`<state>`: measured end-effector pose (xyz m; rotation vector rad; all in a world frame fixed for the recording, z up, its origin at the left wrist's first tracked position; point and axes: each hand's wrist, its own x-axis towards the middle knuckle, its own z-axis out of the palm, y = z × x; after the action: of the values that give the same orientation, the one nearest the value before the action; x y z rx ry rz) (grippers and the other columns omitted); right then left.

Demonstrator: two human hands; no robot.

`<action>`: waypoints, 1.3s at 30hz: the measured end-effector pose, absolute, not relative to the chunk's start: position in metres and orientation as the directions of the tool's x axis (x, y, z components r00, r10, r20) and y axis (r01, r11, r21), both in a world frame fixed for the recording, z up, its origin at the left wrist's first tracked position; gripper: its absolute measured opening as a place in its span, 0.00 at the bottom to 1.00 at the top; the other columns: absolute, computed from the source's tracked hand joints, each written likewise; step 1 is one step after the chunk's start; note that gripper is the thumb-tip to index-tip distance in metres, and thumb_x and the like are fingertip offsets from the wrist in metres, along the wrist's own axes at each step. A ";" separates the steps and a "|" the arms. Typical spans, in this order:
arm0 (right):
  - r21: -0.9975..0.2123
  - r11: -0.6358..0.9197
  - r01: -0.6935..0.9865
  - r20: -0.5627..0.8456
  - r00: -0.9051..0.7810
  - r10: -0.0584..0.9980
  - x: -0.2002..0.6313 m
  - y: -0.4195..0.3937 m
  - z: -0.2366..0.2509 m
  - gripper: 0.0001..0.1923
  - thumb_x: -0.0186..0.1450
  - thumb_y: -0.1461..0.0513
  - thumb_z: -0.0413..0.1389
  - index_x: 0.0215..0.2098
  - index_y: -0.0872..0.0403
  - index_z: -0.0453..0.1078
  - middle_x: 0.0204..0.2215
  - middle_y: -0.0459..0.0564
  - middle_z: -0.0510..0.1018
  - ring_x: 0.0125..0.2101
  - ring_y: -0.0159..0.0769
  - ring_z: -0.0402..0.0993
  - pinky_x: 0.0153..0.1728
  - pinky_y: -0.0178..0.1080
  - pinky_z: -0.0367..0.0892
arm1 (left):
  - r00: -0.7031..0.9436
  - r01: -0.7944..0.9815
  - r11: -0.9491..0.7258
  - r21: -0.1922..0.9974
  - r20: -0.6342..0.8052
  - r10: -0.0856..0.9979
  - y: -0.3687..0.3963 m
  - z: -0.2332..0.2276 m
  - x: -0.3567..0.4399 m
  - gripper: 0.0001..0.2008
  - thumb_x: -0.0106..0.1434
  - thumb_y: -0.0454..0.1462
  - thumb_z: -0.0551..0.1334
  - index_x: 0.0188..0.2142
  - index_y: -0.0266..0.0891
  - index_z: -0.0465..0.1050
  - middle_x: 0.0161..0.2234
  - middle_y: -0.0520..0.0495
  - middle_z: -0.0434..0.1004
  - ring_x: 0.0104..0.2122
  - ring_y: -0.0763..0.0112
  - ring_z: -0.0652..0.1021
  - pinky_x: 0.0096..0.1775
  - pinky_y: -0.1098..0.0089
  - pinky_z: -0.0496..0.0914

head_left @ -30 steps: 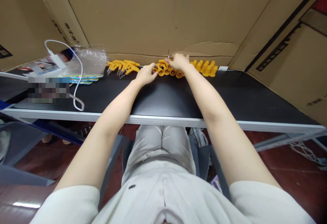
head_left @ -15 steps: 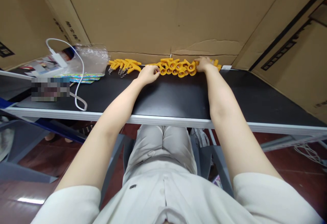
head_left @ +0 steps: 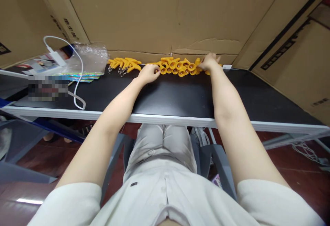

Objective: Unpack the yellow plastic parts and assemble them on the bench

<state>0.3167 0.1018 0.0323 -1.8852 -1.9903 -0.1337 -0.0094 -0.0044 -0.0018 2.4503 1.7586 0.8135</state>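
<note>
Yellow corkscrew handles (head_left: 125,63) with bare metal spirals lie in a cluster at the back left of the black table. To their right is a pile of yellow bell-shaped pieces (head_left: 179,68), their round mouths facing me. My left hand (head_left: 149,74) is closed at the pile's left end, fingertips curled by the leftmost bell; whatever lies between them is hidden. Over the right end of the pile, my right hand (head_left: 209,62) has its fingers apart, touching or just above the yellow pieces there. It partly covers several of them.
A tall cardboard wall (head_left: 154,16) stands right behind the pieces. At the left lie clear plastic bags (head_left: 91,59), colourful packets (head_left: 86,77) and a white cable (head_left: 81,64). The table's pale metal edge (head_left: 170,119) runs in front of my lap.
My right hand has lifted slightly and its fingers have spread at the right end of the pile. My left hand stays about where it was. The whole view has shifted slightly.
</note>
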 end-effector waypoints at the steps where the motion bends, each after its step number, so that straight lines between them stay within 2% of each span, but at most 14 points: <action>1: -0.210 0.027 0.977 0.291 0.036 0.956 0.314 0.096 0.035 0.23 0.78 0.57 0.59 0.61 0.68 0.76 0.72 0.85 0.66 0.77 0.67 0.57 0.73 0.79 0.43 | 0.230 0.879 -0.366 0.305 0.400 0.887 -0.004 -0.002 -0.010 0.15 0.72 0.35 0.61 0.48 0.36 0.88 0.45 0.39 0.88 0.46 0.52 0.84 0.55 0.58 0.77; 5: -0.223 -0.073 0.972 0.227 0.125 0.966 0.307 0.069 0.041 0.30 0.78 0.59 0.58 0.72 0.70 0.66 0.78 0.82 0.57 0.81 0.61 0.48 0.80 0.69 0.34 | 0.218 0.886 -0.351 0.304 0.394 0.893 -0.005 -0.002 -0.008 0.14 0.72 0.34 0.61 0.48 0.37 0.87 0.45 0.40 0.88 0.48 0.52 0.84 0.56 0.59 0.76; 9: -0.245 -0.070 0.967 0.277 0.139 0.951 0.310 0.057 0.034 0.26 0.77 0.58 0.57 0.69 0.62 0.71 0.75 0.75 0.65 0.79 0.63 0.53 0.78 0.75 0.39 | 0.119 0.900 -0.260 0.350 0.375 0.919 -0.008 0.002 -0.010 0.13 0.72 0.34 0.62 0.49 0.37 0.86 0.50 0.37 0.87 0.54 0.46 0.82 0.61 0.54 0.74; 11: -0.268 -0.071 0.961 0.306 0.155 0.939 0.313 0.054 0.029 0.25 0.78 0.57 0.56 0.68 0.62 0.73 0.73 0.76 0.67 0.78 0.65 0.55 0.76 0.77 0.44 | 0.012 0.908 -0.167 0.385 0.374 0.927 -0.007 0.003 -0.018 0.15 0.71 0.34 0.62 0.52 0.36 0.85 0.56 0.32 0.84 0.60 0.41 0.79 0.64 0.50 0.71; 14: -0.267 -0.091 0.959 0.330 0.180 0.927 0.312 0.047 0.025 0.25 0.80 0.55 0.54 0.66 0.63 0.74 0.72 0.79 0.67 0.77 0.65 0.57 0.75 0.76 0.48 | -0.191 0.893 -0.001 0.451 0.381 0.905 -0.002 0.001 -0.041 0.22 0.68 0.34 0.62 0.59 0.35 0.82 0.66 0.26 0.76 0.69 0.33 0.71 0.71 0.41 0.62; 18: -0.215 -0.137 0.967 0.320 0.202 0.925 0.311 0.037 0.023 0.28 0.75 0.60 0.60 0.68 0.66 0.72 0.73 0.78 0.66 0.77 0.63 0.57 0.77 0.72 0.48 | -0.392 0.805 0.167 0.570 0.298 0.870 0.003 -0.009 -0.075 0.35 0.64 0.36 0.65 0.71 0.38 0.73 0.75 0.26 0.66 0.76 0.30 0.59 0.76 0.30 0.42; 20: -0.257 -0.120 0.959 0.325 0.203 0.923 0.313 0.037 0.020 0.29 0.76 0.57 0.59 0.70 0.65 0.70 0.73 0.78 0.66 0.77 0.65 0.57 0.76 0.74 0.49 | -0.430 0.776 0.222 0.591 0.237 0.871 0.002 -0.013 -0.084 0.40 0.63 0.38 0.65 0.75 0.37 0.68 0.77 0.25 0.62 0.78 0.30 0.55 0.75 0.27 0.38; 23: -0.323 -0.073 0.944 0.335 0.186 0.924 0.318 0.042 0.010 0.34 0.76 0.52 0.58 0.74 0.61 0.67 0.74 0.78 0.64 0.77 0.69 0.55 0.73 0.78 0.50 | -0.433 0.776 0.264 0.573 0.180 0.884 -0.003 -0.015 -0.087 0.39 0.66 0.41 0.64 0.76 0.36 0.67 0.80 0.24 0.54 0.80 0.31 0.51 0.75 0.27 0.36; 25: -0.314 -0.079 0.946 0.314 0.182 0.932 0.320 0.046 0.004 0.39 0.72 0.53 0.63 0.76 0.60 0.64 0.76 0.77 0.62 0.78 0.69 0.53 0.73 0.78 0.50 | -0.433 0.783 0.276 0.557 0.170 0.885 -0.004 -0.016 -0.086 0.36 0.67 0.42 0.65 0.74 0.38 0.70 0.81 0.26 0.52 0.80 0.33 0.50 0.76 0.29 0.37; 28: -0.278 -0.127 0.952 0.264 0.203 0.943 0.318 0.047 0.001 0.44 0.68 0.58 0.67 0.78 0.60 0.62 0.77 0.76 0.61 0.80 0.67 0.51 0.76 0.75 0.49 | -0.470 0.773 0.294 0.563 0.195 0.861 -0.003 -0.017 -0.086 0.29 0.68 0.41 0.65 0.68 0.41 0.77 0.79 0.27 0.59 0.79 0.34 0.55 0.76 0.30 0.42; 32: -0.263 -0.152 0.953 0.266 0.223 0.938 0.309 0.034 0.011 0.40 0.69 0.61 0.66 0.76 0.63 0.63 0.77 0.77 0.60 0.81 0.64 0.52 0.78 0.71 0.47 | -0.538 0.706 0.272 0.654 0.245 0.807 0.006 -0.013 -0.086 0.20 0.73 0.43 0.66 0.61 0.42 0.80 0.75 0.34 0.68 0.78 0.41 0.58 0.75 0.37 0.48; 36: -0.309 -0.128 0.943 0.359 0.240 0.902 0.300 0.025 0.027 0.29 0.73 0.64 0.59 0.71 0.60 0.68 0.71 0.72 0.71 0.76 0.59 0.63 0.78 0.65 0.53 | -0.610 0.404 0.072 0.912 0.210 0.764 0.023 -0.002 -0.081 0.18 0.79 0.50 0.63 0.58 0.43 0.77 0.61 0.44 0.83 0.71 0.58 0.72 0.67 0.57 0.65; 37: -0.326 -0.095 0.941 0.387 0.225 0.894 0.298 0.025 0.031 0.28 0.73 0.65 0.57 0.71 0.58 0.67 0.70 0.69 0.73 0.74 0.59 0.66 0.76 0.65 0.57 | -0.597 0.298 0.004 0.955 0.183 0.781 0.028 0.001 -0.080 0.19 0.78 0.53 0.64 0.57 0.44 0.77 0.58 0.45 0.85 0.70 0.59 0.75 0.64 0.60 0.69; 39: -0.342 0.004 0.940 0.431 0.153 0.889 0.292 0.025 0.036 0.26 0.75 0.63 0.55 0.70 0.53 0.67 0.68 0.66 0.74 0.70 0.62 0.70 0.72 0.66 0.63 | -0.447 0.167 -0.092 0.982 0.158 0.880 0.034 0.005 -0.076 0.22 0.75 0.58 0.65 0.56 0.47 0.75 0.59 0.43 0.84 0.71 0.57 0.74 0.62 0.60 0.74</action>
<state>0.2922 0.0253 0.0357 -1.8850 -1.7373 -0.1197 -0.0757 0.0341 0.0046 1.1512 1.6059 1.5901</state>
